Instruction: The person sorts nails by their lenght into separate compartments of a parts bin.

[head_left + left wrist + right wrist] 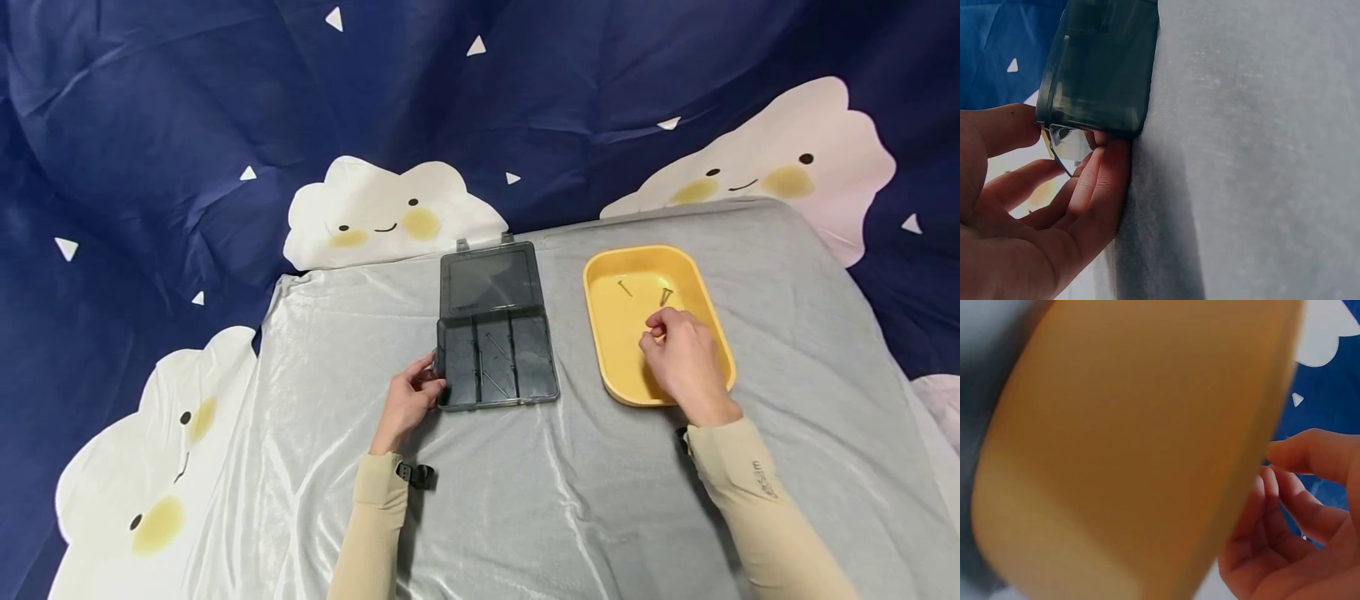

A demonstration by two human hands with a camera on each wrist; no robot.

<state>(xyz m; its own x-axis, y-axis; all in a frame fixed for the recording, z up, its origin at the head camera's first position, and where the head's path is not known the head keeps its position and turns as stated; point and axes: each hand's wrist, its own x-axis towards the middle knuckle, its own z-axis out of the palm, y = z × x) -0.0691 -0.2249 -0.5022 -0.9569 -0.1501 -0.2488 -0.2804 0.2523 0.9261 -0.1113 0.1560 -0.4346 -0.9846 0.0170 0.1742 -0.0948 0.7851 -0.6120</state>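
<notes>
While my left grip (408,396) pinches the dark case (459,354) beside it, thin fasteners (497,383) inside, my right grip (684,358) curls above the yellow tray (618,342), possibly holding something, I cannot tell; screws (666,297) lie just beyond.

The person's left arm (367,533) extends forward, sleeved to the wrist, the left hand (407,404) in a grip — thumb apart from bent fingers. The right arm (765,508), also sleeved, slants forward and inward. The right hand (686,357) is turned back up, fingers curled, thumb tip close to the forefinger's — whether anything sits between those tips cannot be told.
</notes>
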